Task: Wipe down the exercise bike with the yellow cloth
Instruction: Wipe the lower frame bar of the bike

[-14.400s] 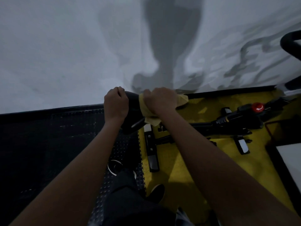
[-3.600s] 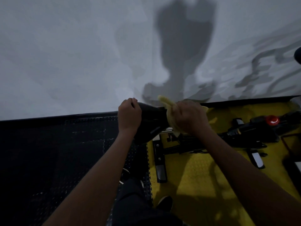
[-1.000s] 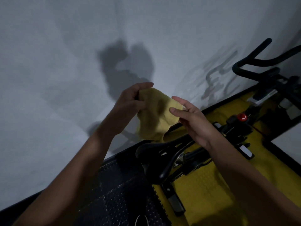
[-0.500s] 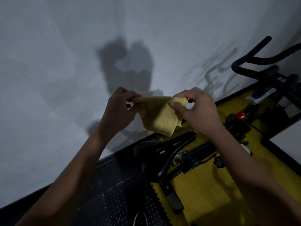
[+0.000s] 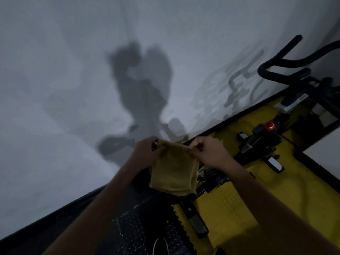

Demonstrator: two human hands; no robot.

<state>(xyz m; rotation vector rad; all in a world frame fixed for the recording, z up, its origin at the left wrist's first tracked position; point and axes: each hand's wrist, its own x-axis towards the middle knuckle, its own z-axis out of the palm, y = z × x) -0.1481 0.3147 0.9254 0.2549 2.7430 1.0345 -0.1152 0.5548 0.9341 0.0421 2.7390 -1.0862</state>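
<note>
The yellow cloth (image 5: 174, 172) hangs folded in front of me, stretched along its top edge. My left hand (image 5: 145, 153) pinches its top left corner and my right hand (image 5: 207, 153) pinches its top right corner. The cloth covers most of the black saddle beneath it; only a dark sliver shows at its lower edge. The black exercise bike (image 5: 257, 142) runs to the right, with a red knob (image 5: 269, 126) on its frame and black handlebars (image 5: 287, 69) at the upper right.
A grey wall (image 5: 92, 89) fills the left and top, close behind the bike. The bike stands on a yellow floor mat (image 5: 239, 208); a black studded mat (image 5: 138, 227) lies to its left. A pedal (image 5: 275, 163) sticks out on the near side.
Both hands have lowered the cloth over the saddle, which now lies hidden behind it. The cloth hangs flatter and longer than half a second ago.
</note>
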